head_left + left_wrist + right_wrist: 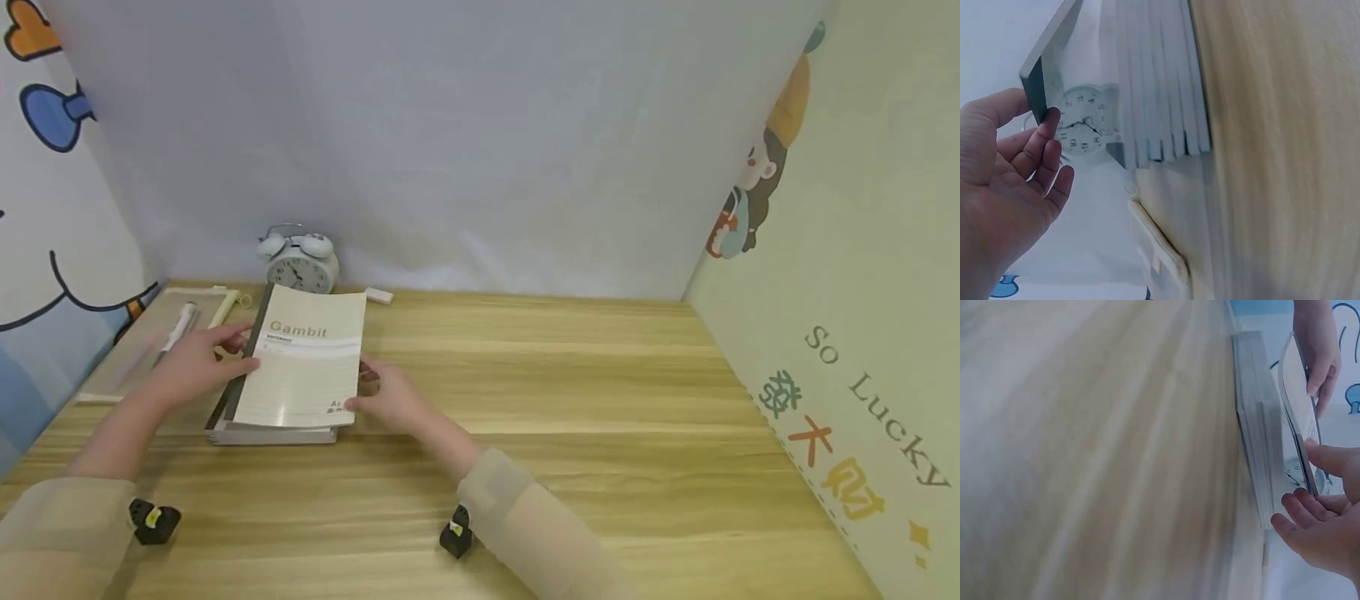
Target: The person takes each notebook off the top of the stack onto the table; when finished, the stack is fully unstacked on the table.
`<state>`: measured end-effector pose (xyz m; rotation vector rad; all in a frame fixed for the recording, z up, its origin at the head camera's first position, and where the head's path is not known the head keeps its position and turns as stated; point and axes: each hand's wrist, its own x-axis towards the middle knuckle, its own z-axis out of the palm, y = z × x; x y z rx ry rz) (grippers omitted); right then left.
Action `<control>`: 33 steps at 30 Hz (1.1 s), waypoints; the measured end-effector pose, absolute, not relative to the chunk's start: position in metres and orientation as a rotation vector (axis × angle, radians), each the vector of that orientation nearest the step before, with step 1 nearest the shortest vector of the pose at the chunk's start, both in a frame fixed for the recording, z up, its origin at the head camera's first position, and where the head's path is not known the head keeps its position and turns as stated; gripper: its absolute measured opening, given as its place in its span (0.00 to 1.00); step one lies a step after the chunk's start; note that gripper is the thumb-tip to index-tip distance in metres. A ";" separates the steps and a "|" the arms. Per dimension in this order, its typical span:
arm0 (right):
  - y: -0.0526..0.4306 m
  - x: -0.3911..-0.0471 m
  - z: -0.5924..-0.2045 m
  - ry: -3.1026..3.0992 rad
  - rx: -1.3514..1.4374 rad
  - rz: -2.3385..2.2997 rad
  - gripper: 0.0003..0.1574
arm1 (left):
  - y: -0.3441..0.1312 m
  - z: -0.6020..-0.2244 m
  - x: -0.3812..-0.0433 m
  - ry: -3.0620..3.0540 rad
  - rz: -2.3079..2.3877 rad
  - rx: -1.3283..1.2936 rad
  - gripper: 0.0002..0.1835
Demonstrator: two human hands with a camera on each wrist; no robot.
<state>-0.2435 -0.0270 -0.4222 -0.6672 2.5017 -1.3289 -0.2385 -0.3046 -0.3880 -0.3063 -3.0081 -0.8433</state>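
A cream notebook (303, 367) with a dark spine and "Gambit" on its cover is held between both hands over a stack of notebooks (273, 435). At the spine edge, my left hand (197, 364) pinches it between thumb and fingers. My right hand (393, 398) grips the opposite edge, thumb on the cover and fingers beneath. In the left wrist view the held notebook (1054, 56) is apart from the stack (1160, 81), whose several page edges show. The right wrist view also shows a gap between the notebook (1297, 394) and the stack (1260, 425).
A white twin-bell alarm clock (303, 265) stands behind the stack, with a small white eraser-like block (379, 296) to its right. Left of the stack lies a translucent zip pouch (112, 367) holding a marker (180, 327). Curtains and printed panels border the wooden table (562, 400).
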 end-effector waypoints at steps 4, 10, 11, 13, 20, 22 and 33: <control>-0.015 -0.249 -0.410 2.497 -0.701 -1.391 0.45 | -0.295 -0.379 -0.235 -2.991 -0.847 -0.334 0.40; 0.007 -0.252 -0.393 2.577 -0.751 -1.403 0.49 | -0.276 -0.367 -0.234 -2.968 -0.769 -0.360 0.41; 0.011 -0.253 -0.391 2.595 -0.755 -1.401 0.50 | -0.273 -0.365 -0.234 -2.966 -0.762 -0.375 0.41; 0.020 -0.252 -0.387 2.625 -0.757 -1.384 0.47 | -0.266 -0.361 -0.235 -2.958 -0.761 -0.423 0.40; 0.048 -0.252 -0.376 2.652 -0.764 -1.285 0.52 | -0.244 -0.354 -0.234 -2.926 -0.799 -0.531 0.41; 0.056 -0.252 -0.373 2.649 -0.772 -1.277 0.51 | -0.238 -0.353 -0.233 -2.937 -0.825 -0.549 0.42; 0.100 -0.260 -0.377 2.607 -0.882 -1.123 0.54 | -0.201 -0.372 -0.247 -2.966 -0.894 -0.649 0.44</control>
